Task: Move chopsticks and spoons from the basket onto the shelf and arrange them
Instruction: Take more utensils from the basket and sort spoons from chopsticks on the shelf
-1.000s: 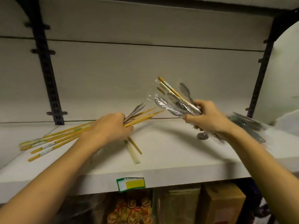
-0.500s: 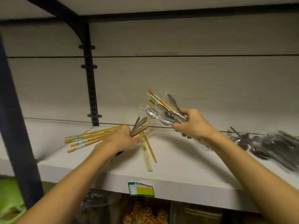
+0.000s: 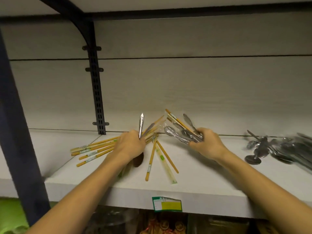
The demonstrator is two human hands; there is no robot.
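Since a moment ago, more chopsticks (image 3: pixel 152 163) are lying loose near the shelf (image 3: pixel 118 191) edge, so you're risking rolling one off. Your left hand (image 3: pixel 130 146) is gripping a mixed bundle (image 3: pixel 94 149) with a spoon (image 3: pixel 141 124) sticking up; your right hand (image 3: pixel 206 143) is clutching wrapped spoons (image 3: pixel 181 133). Farther right, the spoon pile (image 3: pixel 276 148) is blurring. No basket is showing.

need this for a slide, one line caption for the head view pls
Left hand grips bamboo chopsticks and a spoon over the shelf; right hand holds wrapped spoons.
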